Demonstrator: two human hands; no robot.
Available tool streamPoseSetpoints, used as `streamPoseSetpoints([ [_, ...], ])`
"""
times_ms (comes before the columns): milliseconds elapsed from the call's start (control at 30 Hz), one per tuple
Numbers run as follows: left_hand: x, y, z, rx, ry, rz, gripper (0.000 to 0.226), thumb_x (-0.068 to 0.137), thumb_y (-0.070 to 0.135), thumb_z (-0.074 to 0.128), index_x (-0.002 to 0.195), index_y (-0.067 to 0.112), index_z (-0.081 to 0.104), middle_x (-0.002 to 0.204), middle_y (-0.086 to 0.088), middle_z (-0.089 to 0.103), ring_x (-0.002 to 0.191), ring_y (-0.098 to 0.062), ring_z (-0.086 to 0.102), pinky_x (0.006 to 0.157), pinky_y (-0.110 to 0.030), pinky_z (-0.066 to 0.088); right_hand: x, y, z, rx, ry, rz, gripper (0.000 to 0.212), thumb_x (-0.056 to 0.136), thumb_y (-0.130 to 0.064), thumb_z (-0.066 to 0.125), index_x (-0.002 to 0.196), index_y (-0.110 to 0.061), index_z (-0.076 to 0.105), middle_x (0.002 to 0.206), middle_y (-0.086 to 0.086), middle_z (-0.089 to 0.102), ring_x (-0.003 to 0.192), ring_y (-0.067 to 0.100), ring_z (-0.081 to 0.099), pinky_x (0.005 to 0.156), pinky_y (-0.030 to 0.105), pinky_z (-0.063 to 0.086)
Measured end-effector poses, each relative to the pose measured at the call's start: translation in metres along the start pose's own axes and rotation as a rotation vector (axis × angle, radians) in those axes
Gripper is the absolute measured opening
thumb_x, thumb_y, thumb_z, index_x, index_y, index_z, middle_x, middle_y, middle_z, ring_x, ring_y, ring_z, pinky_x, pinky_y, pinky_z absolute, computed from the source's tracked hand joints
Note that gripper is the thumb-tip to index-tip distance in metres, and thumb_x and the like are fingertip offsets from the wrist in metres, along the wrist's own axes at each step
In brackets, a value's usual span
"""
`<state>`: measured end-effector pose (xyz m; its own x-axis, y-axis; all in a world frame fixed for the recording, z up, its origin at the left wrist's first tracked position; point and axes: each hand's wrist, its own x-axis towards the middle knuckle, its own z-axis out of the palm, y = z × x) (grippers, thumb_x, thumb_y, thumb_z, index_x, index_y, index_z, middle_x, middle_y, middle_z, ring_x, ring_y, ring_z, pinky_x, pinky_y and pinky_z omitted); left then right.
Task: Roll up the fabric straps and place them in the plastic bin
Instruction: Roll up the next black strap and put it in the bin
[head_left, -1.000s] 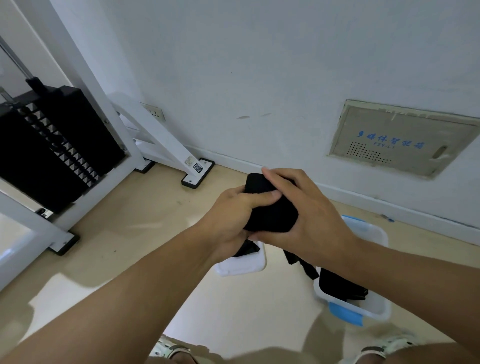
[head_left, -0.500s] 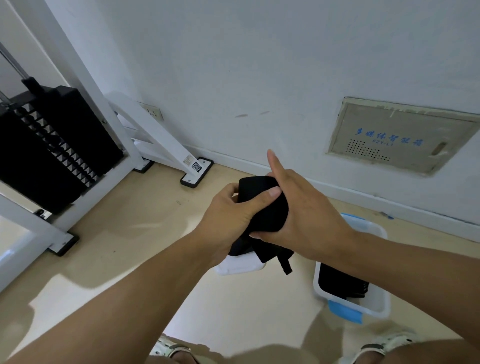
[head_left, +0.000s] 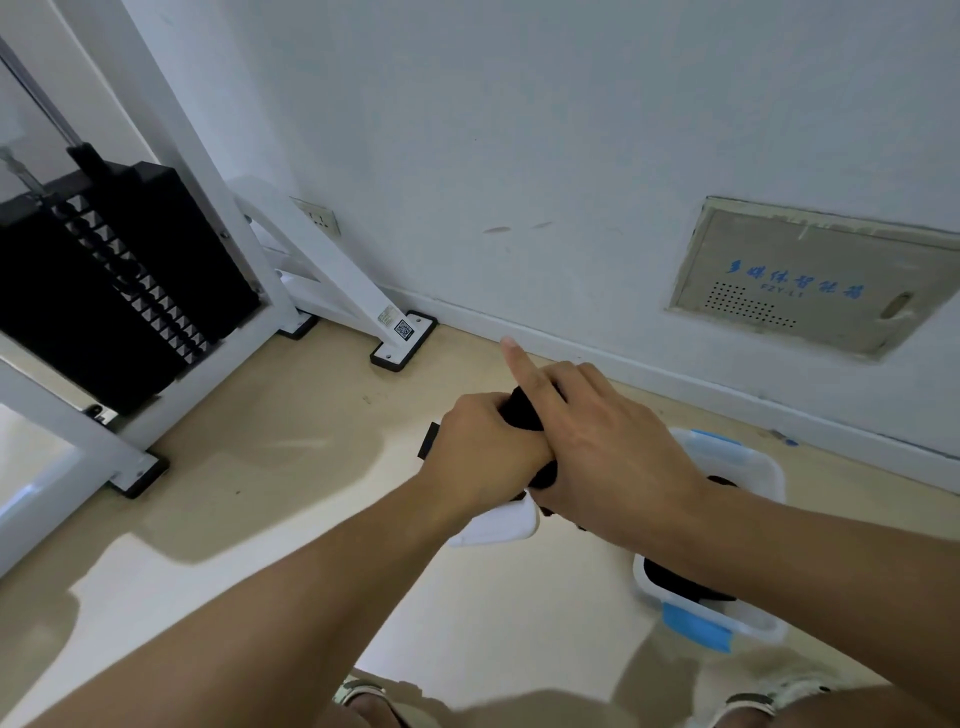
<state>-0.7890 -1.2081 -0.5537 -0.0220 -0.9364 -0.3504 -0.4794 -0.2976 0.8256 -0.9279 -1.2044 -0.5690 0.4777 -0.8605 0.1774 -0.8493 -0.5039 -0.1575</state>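
A black fabric strap (head_left: 522, 415), mostly wound into a roll, sits between both hands above the floor. My left hand (head_left: 480, 447) grips the roll from the left, and a short flat end of the strap sticks out past its knuckles. My right hand (head_left: 608, 441) lies over the roll from the right with its index finger pointing straight out; its palm hides most of the strap. Below and to the right stands the clear plastic bin (head_left: 753, 462) with blue clips, holding black straps (head_left: 685, 582); my right forearm crosses over it.
A white bin lid (head_left: 498, 525) lies on the beige floor under my hands. A white gym machine frame (head_left: 332, 270) with a black weight stack (head_left: 104, 280) stands at the left. The white wall carries a beige access panel (head_left: 815, 275). My sandalled feet show at the bottom edge.
The hanging tail of the strap has been wound in and no longer dangles. My right hand slid over the roll and its index finger straightened. Both hands shifted slightly.
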Motion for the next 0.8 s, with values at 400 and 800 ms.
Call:
streamPoseSetpoints([
  [400, 0.0, 0.008, -0.01, -0.388, -0.307, -0.053, 0.029, 0.076, 0.029, 0.07, 0.095, 0.008, 0.073, 0.088, -0.009, 0.07, 0.08, -0.021, 0.066, 0.07, -0.032, 0.052, -0.006, 0.021, -0.026, 0.615, -0.051, 0.055, 0.13, 0.057, -0.05, 0.092, 0.158, -0.039, 0.012, 0.135, -0.024, 0.046, 0.126, -0.004, 0.044, 0.101, 0.012, 0.036],
  [800, -0.003, 0.012, -0.007, -0.524, -0.433, -0.03, 0.016, 0.094, 0.011, 0.065, 0.105, 0.001, 0.07, 0.091, -0.01, 0.072, 0.083, -0.021, 0.072, 0.07, -0.028, 0.057, -0.001, 0.019, -0.025, 0.495, 0.054, 0.071, 0.099, 0.047, -0.064, 0.089, 0.131, -0.04, 0.042, 0.117, -0.026, 0.052, 0.104, -0.004, 0.052, 0.087, 0.018, 0.046],
])
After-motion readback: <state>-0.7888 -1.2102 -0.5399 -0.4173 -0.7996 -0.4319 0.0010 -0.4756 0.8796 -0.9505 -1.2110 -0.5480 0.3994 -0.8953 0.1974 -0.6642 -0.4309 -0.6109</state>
